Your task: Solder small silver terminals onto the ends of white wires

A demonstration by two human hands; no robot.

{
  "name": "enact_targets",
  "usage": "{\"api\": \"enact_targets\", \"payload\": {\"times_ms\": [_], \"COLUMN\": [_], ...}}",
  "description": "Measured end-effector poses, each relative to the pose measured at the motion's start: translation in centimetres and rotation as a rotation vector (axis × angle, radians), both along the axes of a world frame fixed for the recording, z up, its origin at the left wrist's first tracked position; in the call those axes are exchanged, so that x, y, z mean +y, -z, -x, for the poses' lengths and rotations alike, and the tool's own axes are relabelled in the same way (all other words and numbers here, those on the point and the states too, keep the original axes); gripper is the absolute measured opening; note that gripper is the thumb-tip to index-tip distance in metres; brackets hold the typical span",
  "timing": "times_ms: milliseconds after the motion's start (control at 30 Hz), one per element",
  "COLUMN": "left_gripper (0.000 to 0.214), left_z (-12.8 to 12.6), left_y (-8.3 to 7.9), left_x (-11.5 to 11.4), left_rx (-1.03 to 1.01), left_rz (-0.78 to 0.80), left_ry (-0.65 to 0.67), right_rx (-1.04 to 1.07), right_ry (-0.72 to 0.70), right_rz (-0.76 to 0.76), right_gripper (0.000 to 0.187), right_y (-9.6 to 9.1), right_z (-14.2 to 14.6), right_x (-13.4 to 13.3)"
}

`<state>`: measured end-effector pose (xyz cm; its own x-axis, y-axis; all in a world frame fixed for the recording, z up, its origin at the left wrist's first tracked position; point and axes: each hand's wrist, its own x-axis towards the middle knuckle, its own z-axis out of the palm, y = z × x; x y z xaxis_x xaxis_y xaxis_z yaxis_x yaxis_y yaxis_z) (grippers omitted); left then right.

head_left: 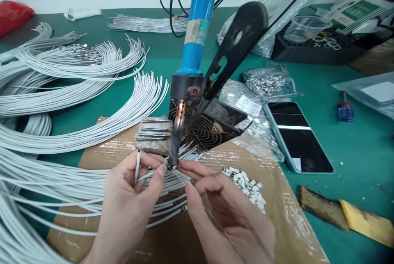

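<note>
A blue-handled soldering iron [192,42] is clamped in a black metal bracket [235,46], its tip [175,145] pointing down between my hands. My left hand [132,194] pinches a white cable [137,165] close to the tip; the very end at the fingertips is too small to make out. Thin solder wire [221,228] runs through the closed fingers of my right hand [227,210] up to the tip. Beneath both hands, loose white cables [76,180] lie across brown cardboard [166,243]. Small white-and-metal connector pieces [246,186] are heaped beside my right hand.
Thick bundles of white cable [70,133] fill the left side. Behind the iron stands a black fan [203,133]. To the right are a phone [298,137], bags of small metal parts [267,81], a screwdriver [345,110], sponges [366,219] and a black bin [308,48].
</note>
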<state>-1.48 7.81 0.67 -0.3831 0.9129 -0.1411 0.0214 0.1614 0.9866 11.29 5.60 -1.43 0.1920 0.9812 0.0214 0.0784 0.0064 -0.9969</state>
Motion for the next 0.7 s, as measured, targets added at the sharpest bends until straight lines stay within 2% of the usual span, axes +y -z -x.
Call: {"api": "enact_targets", "payload": {"times_ms": [700], "left_gripper": [0.015], "left_z": [0.26], "left_y": [-0.06], "left_x": [-0.67], "left_rx": [0.021], "left_rz": [-0.024], "left_ry": [-0.016], "right_rx": [-0.024], "right_ry": [-0.007], "right_rz": [-0.016], "right_gripper": [0.023], "right_y": [-0.08], "right_z": [-0.01], "right_x": [0.15]}}
